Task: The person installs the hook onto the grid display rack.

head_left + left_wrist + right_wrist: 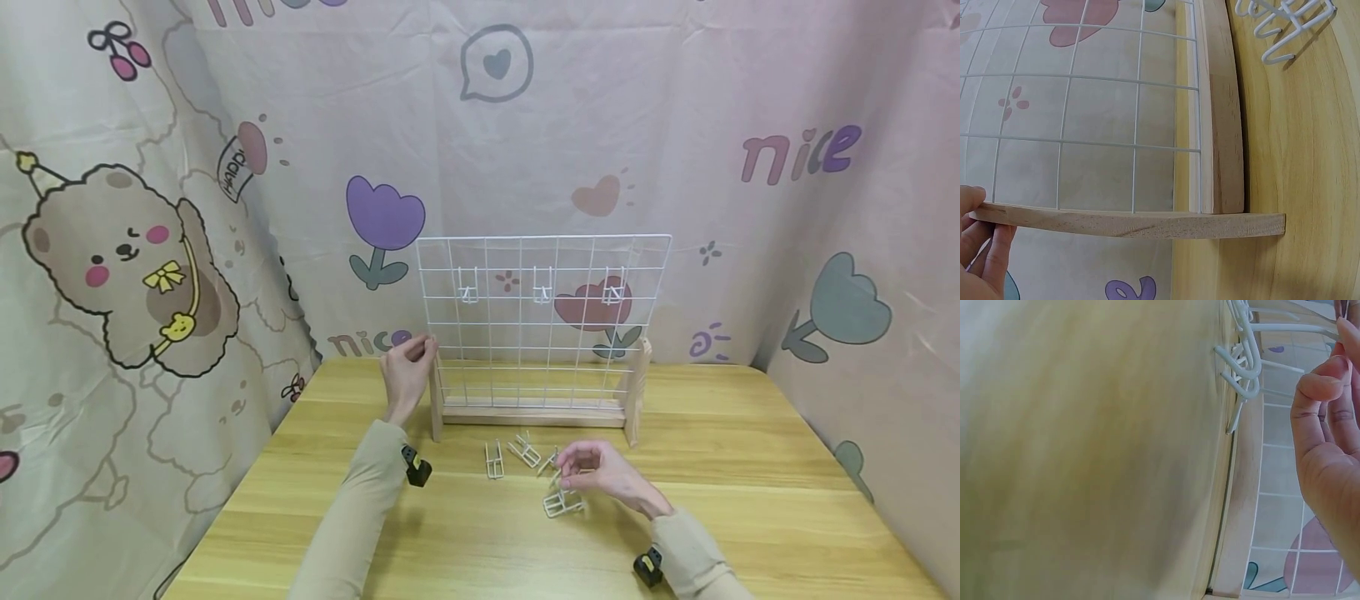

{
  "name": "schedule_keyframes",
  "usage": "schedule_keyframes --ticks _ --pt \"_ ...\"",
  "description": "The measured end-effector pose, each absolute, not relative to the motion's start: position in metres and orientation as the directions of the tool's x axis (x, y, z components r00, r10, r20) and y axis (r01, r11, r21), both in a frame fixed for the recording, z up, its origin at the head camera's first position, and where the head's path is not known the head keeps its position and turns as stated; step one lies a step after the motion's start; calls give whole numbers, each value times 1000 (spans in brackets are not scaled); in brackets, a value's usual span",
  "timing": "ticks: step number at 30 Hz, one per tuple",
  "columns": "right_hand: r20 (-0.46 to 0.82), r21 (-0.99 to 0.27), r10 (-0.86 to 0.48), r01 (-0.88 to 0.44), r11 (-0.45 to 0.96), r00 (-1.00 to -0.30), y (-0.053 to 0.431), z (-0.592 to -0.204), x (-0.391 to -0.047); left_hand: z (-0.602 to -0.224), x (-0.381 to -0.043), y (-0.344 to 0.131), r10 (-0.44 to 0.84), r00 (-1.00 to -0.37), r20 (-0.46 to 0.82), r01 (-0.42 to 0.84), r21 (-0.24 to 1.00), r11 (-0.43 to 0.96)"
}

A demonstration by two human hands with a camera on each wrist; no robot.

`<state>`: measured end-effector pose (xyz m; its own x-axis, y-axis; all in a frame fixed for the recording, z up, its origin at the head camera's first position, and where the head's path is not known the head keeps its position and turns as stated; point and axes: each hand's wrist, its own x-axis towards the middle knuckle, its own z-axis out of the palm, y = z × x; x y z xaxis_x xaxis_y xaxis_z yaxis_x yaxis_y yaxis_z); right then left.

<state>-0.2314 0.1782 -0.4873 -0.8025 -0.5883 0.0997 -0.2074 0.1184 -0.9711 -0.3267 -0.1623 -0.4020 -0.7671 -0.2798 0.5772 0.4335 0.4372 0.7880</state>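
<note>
Head view: printed curtain (660, 125) behind and both sides, wood table (450, 550) below. Wire grid (540, 324) on a wooden stand (532, 414), mid-frame, upright, face to camera, long axis left-right. Three hung hooks (542, 287) in a row along its upper part. Loose hooks (494, 460) on the table, lower centre: leftmost runs up-down the frame, prongs up; next slants upper left to lower right. Hands well apart. Left hand (407, 375) at left-centre pinches the top of the left post (436, 396). Right hand (600, 471), lower right of centre, pinches a hook at its fingertips just above the loose ones; its exact heading is hard to read.

Left wrist view: post lies nearly level across the lower frame, thumb and fingers either side of its left end. Grid fills upper left, hooks upper right, curled ends toward lower left.

Right wrist view: table fills the left. Hooks top right of centre, a wire running sideways to the fingertips, upper right. Grid behind.
</note>
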Motion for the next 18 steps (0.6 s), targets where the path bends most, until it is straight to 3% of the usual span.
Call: schedule_keyframes --ticks 18 --pt "254 -902 -428 -372 218 -867 208 -487 -235 -402 -327 -162 -287 -756 588 434 779 453"
